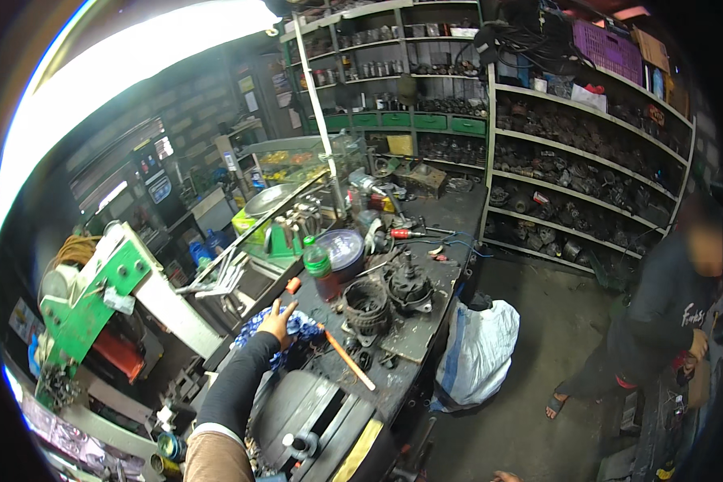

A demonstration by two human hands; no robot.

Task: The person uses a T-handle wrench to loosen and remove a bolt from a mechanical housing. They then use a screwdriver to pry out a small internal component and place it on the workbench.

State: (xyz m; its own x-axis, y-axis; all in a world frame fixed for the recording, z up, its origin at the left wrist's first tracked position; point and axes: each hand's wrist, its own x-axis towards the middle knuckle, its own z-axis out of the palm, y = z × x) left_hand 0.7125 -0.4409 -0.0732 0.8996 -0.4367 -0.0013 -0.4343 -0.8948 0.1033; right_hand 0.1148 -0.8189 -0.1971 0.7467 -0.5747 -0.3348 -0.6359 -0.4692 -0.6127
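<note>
My left hand (277, 323) reaches over the workbench with its fingers spread, in front of a blue-and-white patterned cloth (304, 324). Whether it touches the cloth I cannot tell. Right of the cloth lies a long orange stick or handle (347, 357). Beyond it stand two dark, round motor-like housings (367, 308) with open centres. Past my fingers are a small orange piece (293, 285) and a green-capped bottle (318, 265) of dark liquid, beside a round tub (341, 251). Only a sliver of my right hand (506, 477) shows at the lower edge; its fingers are mostly hidden.
A grey machine-like block (293, 414) fills the bench's near end. A green machine (104, 297) stands left. Right of the bench, a white sack (478, 349) sits on the floor. Shelves (590, 173) full of parts line the back. Another person (659, 297) is at the right.
</note>
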